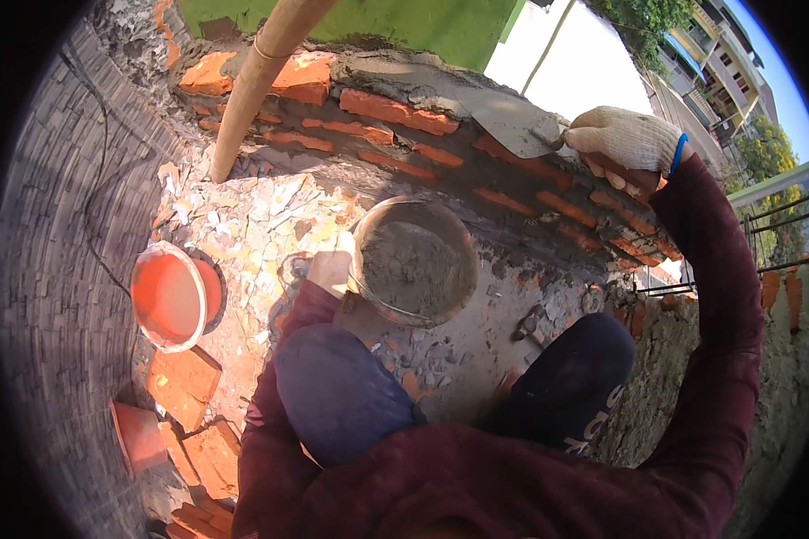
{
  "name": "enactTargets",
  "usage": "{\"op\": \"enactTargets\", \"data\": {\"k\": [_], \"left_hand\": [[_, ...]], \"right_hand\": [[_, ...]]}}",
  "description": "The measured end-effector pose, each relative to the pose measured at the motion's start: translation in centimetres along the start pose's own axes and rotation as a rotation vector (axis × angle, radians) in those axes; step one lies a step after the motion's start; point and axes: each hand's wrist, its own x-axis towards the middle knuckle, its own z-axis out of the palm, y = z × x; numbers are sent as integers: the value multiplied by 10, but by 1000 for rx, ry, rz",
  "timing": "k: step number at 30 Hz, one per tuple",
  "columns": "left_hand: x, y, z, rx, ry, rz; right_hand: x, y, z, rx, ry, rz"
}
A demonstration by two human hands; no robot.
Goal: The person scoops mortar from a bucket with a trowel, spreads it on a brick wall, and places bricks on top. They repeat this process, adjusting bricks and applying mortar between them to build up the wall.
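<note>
My right hand (627, 141), in a white knit glove with a blue cuff, is closed around the handle of a trowel (512, 122). The trowel's grey, mortar-smeared blade points left and rests along the top of a low brick wall (476, 172). Wet grey mortar coats much of that wall between the orange bricks. Below it stands a round bucket (361, 235) of grey mortar (415, 260). Sunlit and washed out, my left hand (332, 269) is at the bucket's left rim; its fingers do not show clearly.
A bamboo pole (265, 76) leans against the wall at upper left. An orange bucket (208, 286) with cloudy liquid stands left, above loose bricks (184, 386). Rubble (243, 225) covers the floor. What looks like a hammer (532, 325) lies by my right knee. Metal railings (786, 229) stand right.
</note>
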Motion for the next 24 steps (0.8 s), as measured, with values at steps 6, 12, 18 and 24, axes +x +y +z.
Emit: {"op": "enactTargets", "data": {"k": [6, 12, 18, 24], "left_hand": [[27, 12, -1, 241, 89, 192], [54, 42, 5, 512, 97, 359], [39, 66, -3, 868, 52, 525], [48, 68, 4, 1126, 20, 721]], "right_hand": [[-41, 42, 34, -410, 98, -432], [36, 65, 194, -951, 258, -573], [87, 77, 275, -878, 76, -481], [65, 110, 275, -670, -312, -505]]}}
